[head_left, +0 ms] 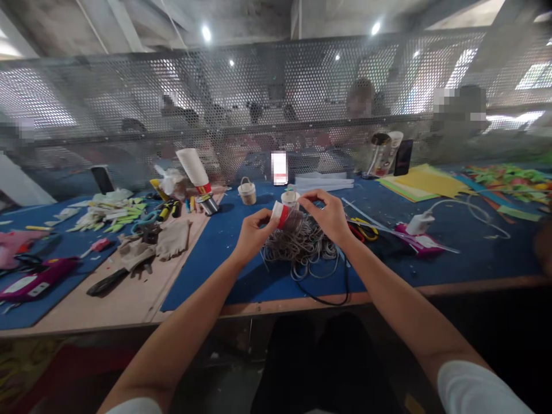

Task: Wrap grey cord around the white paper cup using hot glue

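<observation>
My left hand (pixel 254 233) is closed on a small white paper cup with a red band (pixel 282 215), which is tilted on its side. My right hand (pixel 328 214) is to the right of the cup, thumb and forefinger pinched together; whatever they hold is too small to make out. Under both hands lies a tangled heap of grey cord (pixel 302 244). Just behind the hands stands a whitish cup (pixel 290 199), partly covered by them. Farther left, a small cup with a looped handle (pixel 247 192) stands upright on the blue mat.
A lit phone (pixel 279 168) leans against the perforated metal screen (pixel 259 103). Left are stacked paper cups (pixel 192 168), a metallic spool (pixel 209 204) and work gloves (pixel 172 238). Right are yellow-handled pliers (pixel 365 229), a magenta glue gun (pixel 418 240) and coloured sheets (pixel 426 181).
</observation>
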`<control>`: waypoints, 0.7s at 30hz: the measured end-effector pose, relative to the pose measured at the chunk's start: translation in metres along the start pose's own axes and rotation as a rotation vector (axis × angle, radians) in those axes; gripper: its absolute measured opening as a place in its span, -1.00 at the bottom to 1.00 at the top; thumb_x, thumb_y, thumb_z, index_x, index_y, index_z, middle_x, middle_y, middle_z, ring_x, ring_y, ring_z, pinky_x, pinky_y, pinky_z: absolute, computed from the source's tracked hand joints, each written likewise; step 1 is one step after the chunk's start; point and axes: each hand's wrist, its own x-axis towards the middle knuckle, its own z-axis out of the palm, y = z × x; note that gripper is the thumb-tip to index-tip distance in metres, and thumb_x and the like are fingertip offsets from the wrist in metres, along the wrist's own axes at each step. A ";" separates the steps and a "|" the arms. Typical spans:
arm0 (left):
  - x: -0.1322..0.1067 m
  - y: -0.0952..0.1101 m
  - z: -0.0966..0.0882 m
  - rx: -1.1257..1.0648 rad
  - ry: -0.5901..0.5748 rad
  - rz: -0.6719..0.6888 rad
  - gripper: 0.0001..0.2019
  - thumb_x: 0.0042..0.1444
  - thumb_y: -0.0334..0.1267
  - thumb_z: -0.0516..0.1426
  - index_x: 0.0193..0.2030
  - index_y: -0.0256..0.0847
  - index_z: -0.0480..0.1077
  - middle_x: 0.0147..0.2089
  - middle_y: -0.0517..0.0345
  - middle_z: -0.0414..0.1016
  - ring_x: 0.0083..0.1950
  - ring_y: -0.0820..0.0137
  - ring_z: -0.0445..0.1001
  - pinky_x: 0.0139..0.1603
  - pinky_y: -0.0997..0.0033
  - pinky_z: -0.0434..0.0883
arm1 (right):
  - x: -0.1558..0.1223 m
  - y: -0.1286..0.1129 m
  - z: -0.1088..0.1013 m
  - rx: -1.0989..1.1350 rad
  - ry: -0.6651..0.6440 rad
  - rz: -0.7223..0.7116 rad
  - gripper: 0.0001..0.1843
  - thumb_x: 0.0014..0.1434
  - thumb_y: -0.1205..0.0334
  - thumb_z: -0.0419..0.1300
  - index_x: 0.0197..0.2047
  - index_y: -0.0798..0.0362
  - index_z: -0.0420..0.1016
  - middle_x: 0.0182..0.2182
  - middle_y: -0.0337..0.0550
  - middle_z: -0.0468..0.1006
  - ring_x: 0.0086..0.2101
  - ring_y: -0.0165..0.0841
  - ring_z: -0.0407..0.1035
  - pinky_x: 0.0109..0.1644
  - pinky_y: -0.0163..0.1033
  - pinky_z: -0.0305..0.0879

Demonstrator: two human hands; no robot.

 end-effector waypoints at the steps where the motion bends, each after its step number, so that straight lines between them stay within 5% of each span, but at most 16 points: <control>1: 0.000 0.001 0.000 0.004 -0.006 -0.002 -0.78 0.17 -0.15 0.16 -0.38 -0.25 0.44 -0.42 0.20 0.38 -0.37 0.44 0.28 -0.31 0.46 0.26 | 0.000 0.000 0.000 0.001 0.004 -0.004 -0.82 0.24 0.08 0.24 -0.27 -0.01 0.56 -0.30 -0.18 0.62 -0.27 -0.33 0.45 -0.04 -0.19 0.38; 21: -0.002 0.009 -0.001 -0.042 -0.090 0.019 -0.75 0.16 -0.09 0.19 -0.40 -0.24 0.42 -0.40 0.18 0.34 -0.35 0.41 0.28 -0.27 0.45 0.28 | 0.001 0.009 0.002 -0.018 -0.005 -0.002 -0.80 0.23 0.06 0.24 -0.28 0.01 0.55 -0.30 -0.17 0.61 -0.26 -0.32 0.45 -0.04 -0.21 0.36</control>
